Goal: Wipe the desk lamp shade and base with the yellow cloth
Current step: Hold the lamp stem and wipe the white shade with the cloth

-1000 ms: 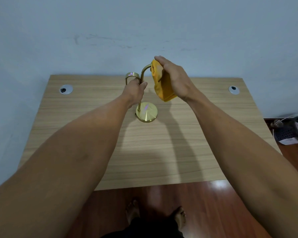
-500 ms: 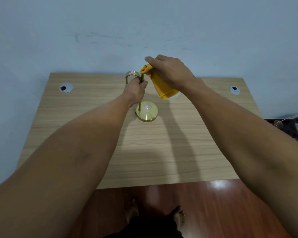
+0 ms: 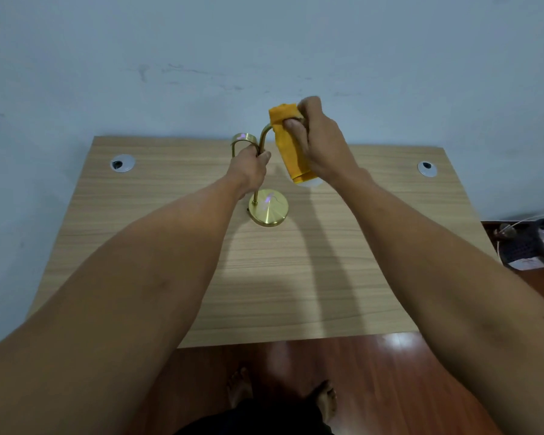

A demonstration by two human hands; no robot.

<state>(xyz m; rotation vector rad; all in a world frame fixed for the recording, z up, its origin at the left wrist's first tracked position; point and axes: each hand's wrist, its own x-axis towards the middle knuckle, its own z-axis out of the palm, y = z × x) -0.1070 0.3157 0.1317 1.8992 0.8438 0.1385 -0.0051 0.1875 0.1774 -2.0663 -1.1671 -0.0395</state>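
Observation:
A brass desk lamp stands on the wooden desk (image 3: 264,277), its round base (image 3: 269,208) near the desk's middle. My left hand (image 3: 250,169) is closed around the thin stem just below the curved neck (image 3: 263,133) and a brass loop (image 3: 244,138). My right hand (image 3: 319,142) presses the yellow cloth (image 3: 288,142) against the lamp shade. The cloth covers nearly all of the shade; only a white rim (image 3: 311,184) peeks out below it.
Two round cable grommets sit near the desk's back corners, the left grommet (image 3: 122,163) and the right grommet (image 3: 426,168). A pale wall rises right behind the desk. A dark basket with clutter (image 3: 534,243) lies on the red wooden floor at the right. My bare feet (image 3: 283,394) show below the front edge.
My right hand with the yellow cloth moved left toward the neck's top half a second ago, then back right and down over the shade. My left hand has kept its hold on the stem.

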